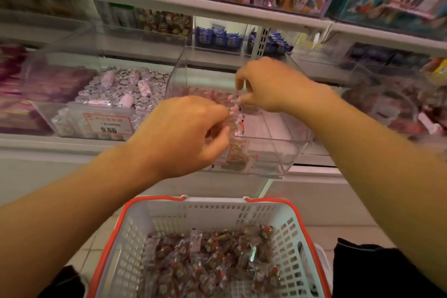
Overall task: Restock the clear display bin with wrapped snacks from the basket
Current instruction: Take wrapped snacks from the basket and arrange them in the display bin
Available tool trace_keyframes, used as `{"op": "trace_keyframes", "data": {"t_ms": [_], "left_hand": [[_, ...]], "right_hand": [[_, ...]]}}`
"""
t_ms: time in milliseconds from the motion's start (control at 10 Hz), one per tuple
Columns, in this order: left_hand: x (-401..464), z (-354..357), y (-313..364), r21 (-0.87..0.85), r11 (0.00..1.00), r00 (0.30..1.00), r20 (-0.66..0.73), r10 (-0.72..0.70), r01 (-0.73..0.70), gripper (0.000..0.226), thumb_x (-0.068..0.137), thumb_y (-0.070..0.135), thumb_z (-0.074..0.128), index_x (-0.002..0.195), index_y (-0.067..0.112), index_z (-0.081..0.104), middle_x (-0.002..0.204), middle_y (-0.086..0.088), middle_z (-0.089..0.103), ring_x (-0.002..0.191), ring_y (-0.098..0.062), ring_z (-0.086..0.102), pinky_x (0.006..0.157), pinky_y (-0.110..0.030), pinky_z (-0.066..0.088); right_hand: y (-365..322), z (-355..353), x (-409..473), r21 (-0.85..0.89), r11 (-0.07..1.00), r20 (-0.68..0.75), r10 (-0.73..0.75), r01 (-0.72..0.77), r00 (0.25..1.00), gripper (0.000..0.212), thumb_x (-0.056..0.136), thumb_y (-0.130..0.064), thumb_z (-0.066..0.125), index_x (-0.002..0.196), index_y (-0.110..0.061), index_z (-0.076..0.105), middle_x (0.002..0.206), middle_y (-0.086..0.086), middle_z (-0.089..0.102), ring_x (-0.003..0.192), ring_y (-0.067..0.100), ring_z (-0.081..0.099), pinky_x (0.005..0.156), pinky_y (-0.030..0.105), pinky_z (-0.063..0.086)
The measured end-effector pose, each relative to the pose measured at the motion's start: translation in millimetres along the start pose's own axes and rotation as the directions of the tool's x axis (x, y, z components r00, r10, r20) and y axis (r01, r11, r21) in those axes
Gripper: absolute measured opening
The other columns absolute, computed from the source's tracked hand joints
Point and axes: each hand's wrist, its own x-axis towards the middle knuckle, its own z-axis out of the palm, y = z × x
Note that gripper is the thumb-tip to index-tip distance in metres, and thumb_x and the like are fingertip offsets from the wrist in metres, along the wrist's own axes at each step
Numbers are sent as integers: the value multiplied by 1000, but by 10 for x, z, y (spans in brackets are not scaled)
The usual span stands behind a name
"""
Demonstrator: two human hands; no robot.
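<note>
Both hands reach into the clear display bin (278, 152), left hand (183, 138) and right hand (268, 84) each with fingers pinching wrapped snacks (232, 113), above the basket (287, 220).

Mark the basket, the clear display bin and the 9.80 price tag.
basket (205, 210): head view, on its white far wall.
clear display bin (278, 150): head view, on its front wall.
9.80 price tag (108, 126): head view, on its printed face.

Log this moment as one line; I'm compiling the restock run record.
stage: placing | left hand: holds wrapped snacks over clear bin | right hand: fingers curled on the snacks | basket: snacks remain
</note>
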Motion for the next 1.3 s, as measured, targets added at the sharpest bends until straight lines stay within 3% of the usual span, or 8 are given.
{"op": "trace_keyframes", "data": {"t_ms": [100,200,300,400,600,800,1100,1300], "left_hand": [[-283,65,64,61,995,975,213,63,-77,24,71,36,46,54,19,40,50,1,50,49,-28,50,45,-31,41],[-601,486,176,115,993,771,631,-88,19,27,75,41,48,58,21,44,57,5,48,65,-27,58,54,-29,40],[-1126,1143,259,151,980,359,914,-188,128,23,90,37,49,96,22,65,100,-1,67,103,-26,62,90,-35,47],[-1796,1697,372,297,903,35,946,-324,310,36,94,36,53,121,15,62,125,-9,63,113,-26,59,98,-35,46],[-2688,2375,838,450,690,-205,888,-411,567,58,92,43,58,138,9,50,144,-13,48,130,-30,47,108,-38,40],[-2895,2773,994,449,568,-211,875,-435,690,53,89,41,63,131,11,54,131,-10,57,120,-29,55,102,-40,45],[-2856,2914,943,355,397,-174,889,-424,846,60,83,15,72,135,9,44,127,-13,58,113,-29,58,96,-35,49],[-2863,2938,898,306,374,-155,911,-383,875,57,86,17,73,136,9,47,133,-8,54,118,-26,54,95,-28,44]], "right_hand": [[-269,231,-875,363,926,-400,56,102,915,19,85,-42,66,77,-25,64,69,-9,62,63,13,57,59,29,47],[-664,945,-1394,640,768,-194,147,12,970,21,87,-36,69,72,-20,67,62,-6,63,58,11,57,55,29,46],[-1052,1904,-1575,538,820,478,-106,-194,872,29,87,-34,73,110,-16,69,104,8,71,97,25,66,78,31,49],[-1229,2860,-2000,373,885,831,-185,-278,525,72,87,-34,74,148,-14,42,145,13,50,128,33,51,103,38,44],[-1262,3665,-2590,214,718,949,7,-662,315,96,69,-41,89,146,-8,40,131,12,60,104,25,61,80,30,49],[-1568,4055,-2566,169,586,951,115,-793,288,111,63,-53,88,151,-17,30,150,16,40,133,39,45,108,46,43],[-1574,4065,-2393,370,576,880,35,-729,474,39,84,-20,79,117,-5,63,112,12,68,99,28,65,88,38,55],[-1474,4080,-2392,343,411,923,16,-845,384,22,83,-9,79,92,-1,61,91,18,73,76,28,70,72,39,60]]}}
